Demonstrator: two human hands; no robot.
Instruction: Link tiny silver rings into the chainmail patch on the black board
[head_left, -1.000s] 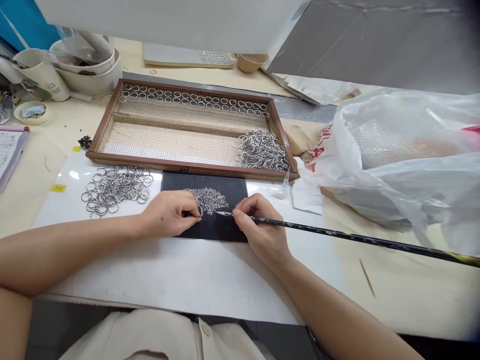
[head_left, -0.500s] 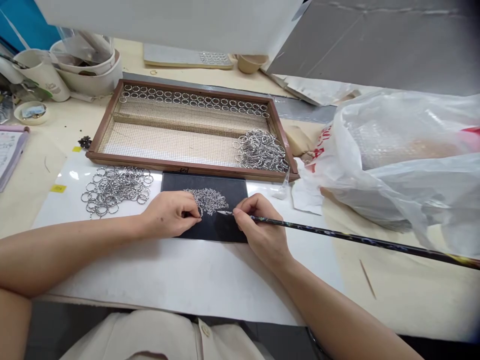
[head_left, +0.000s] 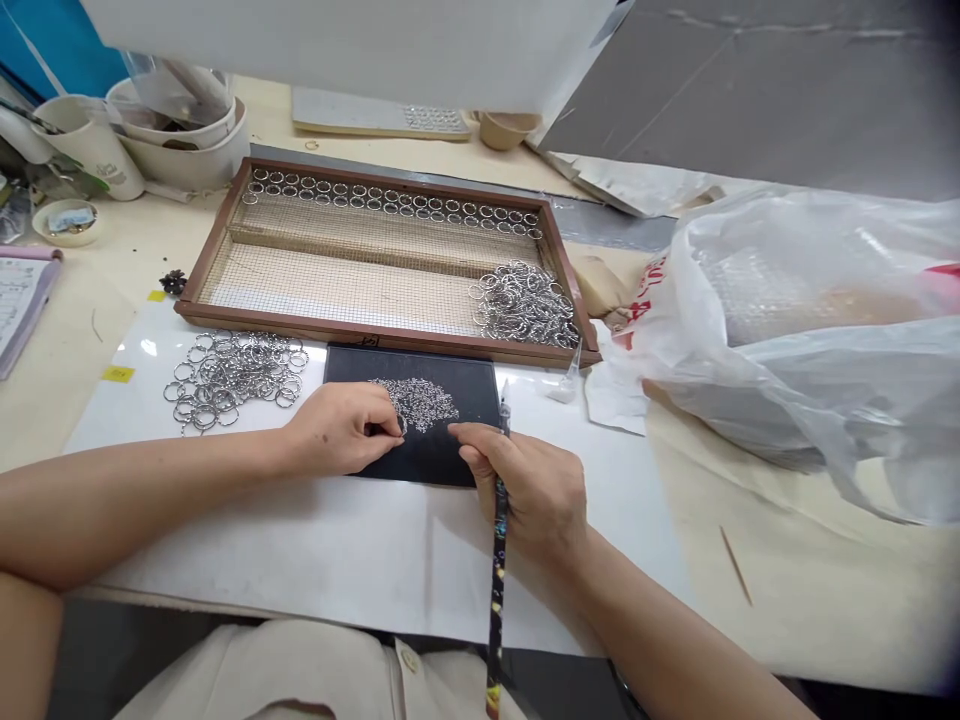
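Over the left part of a black mat (head_left: 427, 468), my left hand (head_left: 341, 428) pinches a small metal ring (head_left: 403, 427), mostly hidden by the fingertips. My right hand (head_left: 532, 485) is closed round a long, dark patterned pen-like tool (head_left: 496, 590) with a pale pointed tip. The tool's tip points away from me and its long end towards my lap. Thumb and forefinger of that hand reach over the mat. Between the hands lies a pile of tiny silvery pieces (head_left: 424, 400), too small to name.
Loose metal rings (head_left: 240, 375) lie heaped on the white sheet at left. Behind the mat stands a wood-framed mesh tray (head_left: 390, 335) with rows of rings and a ring heap (head_left: 525, 305). A plastic bag (head_left: 795, 370) bulges at right, near a thin wooden stick (head_left: 736, 565).
The tool in my right hand has swung from lying rightward, tip at the pile, to lying lengthwise with its tip pointing away. My left hand has stayed in place.
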